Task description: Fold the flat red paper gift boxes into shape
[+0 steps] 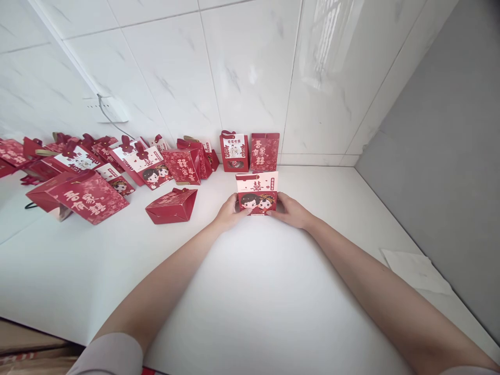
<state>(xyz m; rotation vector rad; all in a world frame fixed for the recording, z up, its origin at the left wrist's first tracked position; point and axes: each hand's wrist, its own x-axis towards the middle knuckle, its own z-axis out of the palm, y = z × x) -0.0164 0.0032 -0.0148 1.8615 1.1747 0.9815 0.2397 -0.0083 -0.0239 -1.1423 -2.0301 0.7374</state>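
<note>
Between my two hands a red and pale pink gift box (pixel 257 195) stands upright on the white table, its front printed with two cartoon faces. My left hand (pixel 231 211) grips its left side, thumb on the lower front. On the right side, my right hand (pixel 291 209) holds it the same way, with the thumb at the lower front corner. The fingers behind the box are hidden. Just behind it, two more gift boxes stand against the wall: one with a ribbon and a small window (pixel 235 151), and one red with pale lettering (pixel 265 151).
Many red gift boxes lie jumbled at the left, among them a large lettered box (pixel 89 197). A single red box (pixel 172 207) lies on its side nearer my left arm. A wall socket (pixel 105 110) has a cable. White paper (pixel 416 271) lies at the right edge.
</note>
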